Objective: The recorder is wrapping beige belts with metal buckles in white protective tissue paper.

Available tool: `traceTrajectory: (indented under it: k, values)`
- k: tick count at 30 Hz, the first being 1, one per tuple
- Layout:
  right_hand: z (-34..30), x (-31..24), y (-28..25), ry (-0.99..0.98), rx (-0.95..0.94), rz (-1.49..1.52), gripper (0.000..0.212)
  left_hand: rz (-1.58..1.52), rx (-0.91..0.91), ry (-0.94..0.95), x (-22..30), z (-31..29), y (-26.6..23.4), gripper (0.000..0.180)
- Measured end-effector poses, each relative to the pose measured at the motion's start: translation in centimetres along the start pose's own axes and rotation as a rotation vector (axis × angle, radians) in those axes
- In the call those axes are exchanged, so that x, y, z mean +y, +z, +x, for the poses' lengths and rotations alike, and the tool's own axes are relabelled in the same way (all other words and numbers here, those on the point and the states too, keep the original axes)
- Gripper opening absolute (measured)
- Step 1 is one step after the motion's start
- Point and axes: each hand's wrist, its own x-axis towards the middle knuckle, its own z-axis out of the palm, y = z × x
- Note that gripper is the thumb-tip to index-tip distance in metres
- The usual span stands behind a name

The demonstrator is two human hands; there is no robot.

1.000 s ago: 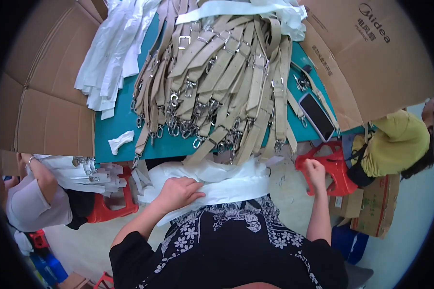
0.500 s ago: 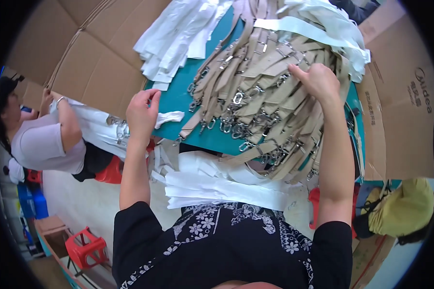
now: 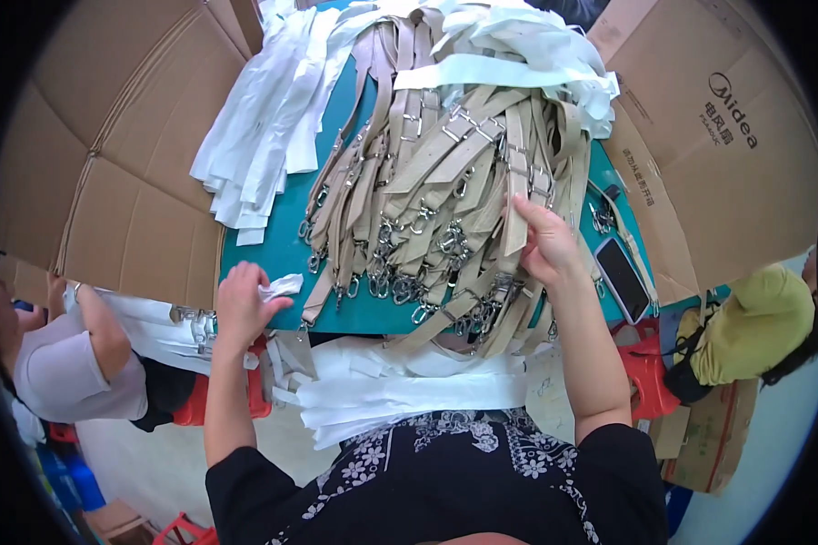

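Beige straps point(image 3: 445, 159) with metal clasps and buckles lie in a thick heap on the green table point(image 3: 354, 320). My right hand point(image 3: 551, 247) is at the heap's right side, its thumb and fingers closed on a beige strap point(image 3: 515, 227); the fingers behind the strap are partly hidden. At the table's near left edge, my left hand point(image 3: 242, 304) has its thumb and curved fingers apart. A crumpled white scrap point(image 3: 284, 286) shows in the gap between them; a firm grip on it is not visible.
White strips point(image 3: 277, 118) cover the back left, and more white material point(image 3: 527, 45) drapes the heap's far end. A phone point(image 3: 623, 280) lies at the right edge. Cardboard point(image 3: 145, 163) walls both sides; white strips point(image 3: 409, 400) rest across my lap. People sit left and right.
My right hand has come onto a strap, which now stands out along the top of the heap. My left hand has shifted nearer the white scrap. The view has moved, showing the phone.
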Motion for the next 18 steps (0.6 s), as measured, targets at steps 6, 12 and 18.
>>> traceTrajectory:
  k: [6, 12, 18]
  values:
    - [-0.7, 0.6, -0.8, 0.011, -0.089, -0.254, 0.027, -0.94, -0.385, 0.199, 9.8, 4.6, -1.5, 0.016]
    - [0.5, 1.0, -1.0, -0.014, -0.186, -0.273, 0.028, -0.553, -0.475, 0.72, 20.1, -2.1, 10.5, 0.016]
    - [0.2, 1.9, -1.9, -0.049, -0.145, -0.29, 0.028, -0.121, -0.657, 0.522, 23.1, -4.2, 13.6, 0.027]
